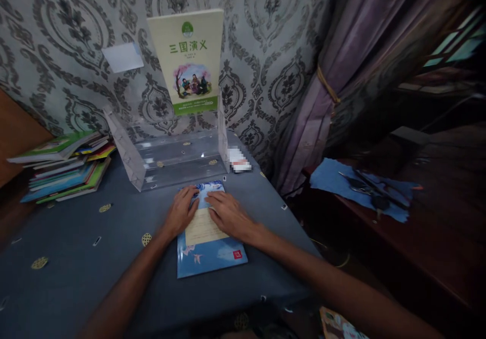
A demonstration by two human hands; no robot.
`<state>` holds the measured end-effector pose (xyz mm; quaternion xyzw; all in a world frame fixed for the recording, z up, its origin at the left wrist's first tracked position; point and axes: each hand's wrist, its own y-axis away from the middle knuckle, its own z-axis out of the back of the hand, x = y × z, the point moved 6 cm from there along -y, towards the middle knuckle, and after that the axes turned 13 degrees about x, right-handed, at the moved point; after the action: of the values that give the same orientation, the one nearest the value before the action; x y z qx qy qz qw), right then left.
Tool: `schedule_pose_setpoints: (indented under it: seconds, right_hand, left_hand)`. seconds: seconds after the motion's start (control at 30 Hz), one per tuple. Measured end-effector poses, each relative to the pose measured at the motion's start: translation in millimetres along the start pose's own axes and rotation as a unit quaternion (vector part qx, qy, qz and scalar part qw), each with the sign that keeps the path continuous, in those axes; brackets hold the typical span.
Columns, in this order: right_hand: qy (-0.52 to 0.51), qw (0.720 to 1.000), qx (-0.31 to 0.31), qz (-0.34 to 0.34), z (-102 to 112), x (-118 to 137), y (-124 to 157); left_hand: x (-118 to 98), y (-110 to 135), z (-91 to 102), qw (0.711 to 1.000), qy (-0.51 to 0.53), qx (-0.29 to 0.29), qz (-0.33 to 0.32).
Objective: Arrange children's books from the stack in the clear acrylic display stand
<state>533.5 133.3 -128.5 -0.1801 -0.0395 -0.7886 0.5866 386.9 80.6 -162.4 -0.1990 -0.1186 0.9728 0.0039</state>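
A blue book (pixel 212 260) with a cream panel lies flat on the grey-blue tablecloth. My left hand (pixel 183 208) rests on its upper left side, fingers reaching toward its far edge. Across from it, my right hand (pixel 227 213) lies on the upper right of the same cover. Both hands are open and their fingers press lightly on the book, hiding part of it. Just beyond stands a clear plastic rack (pixel 181 166), and a cream and green book (pixel 190 60) is upright at its back right.
A stack of books (pixel 68 172) sits at the left. Beside the rack lies a small white item (pixel 239 160), blurred out. On a dark red table to the right, tools rest on a blue cloth (pixel 330 179). A purple curtain (pixel 345 66) hangs nearby. Another book (pixel 337 324) shows low down.
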Motion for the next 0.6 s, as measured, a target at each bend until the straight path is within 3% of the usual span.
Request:
schedule_pose_setpoints:
  seconds: [0.1, 0.2, 0.33, 0.6]
  right_hand:
    - [0.006, 1.0, 0.02, 0.02, -14.7, 5.1, -30.4]
    - [0.015, 0.999, 0.027, 0.022, -25.2, 1.0, -42.1]
    - [-0.003, 1.0, 0.013, 0.017, -26.2, -15.8, -38.1]
    - [-0.032, 0.996, 0.0, -0.086, -14.9, -55.8, -32.9]
  left_hand:
    - [3.4, 2.8, -3.3, 1.0, -0.012, -0.019, 0.002]
    - [5.3, 3.2, -6.1, 0.999, -0.028, -0.018, 0.01]
    - [3.8, 1.3, -5.5, 0.999, -0.041, -0.007, 0.026]
    - [-0.1, 0.4, -4.8, 0.996, -0.069, 0.017, 0.052]
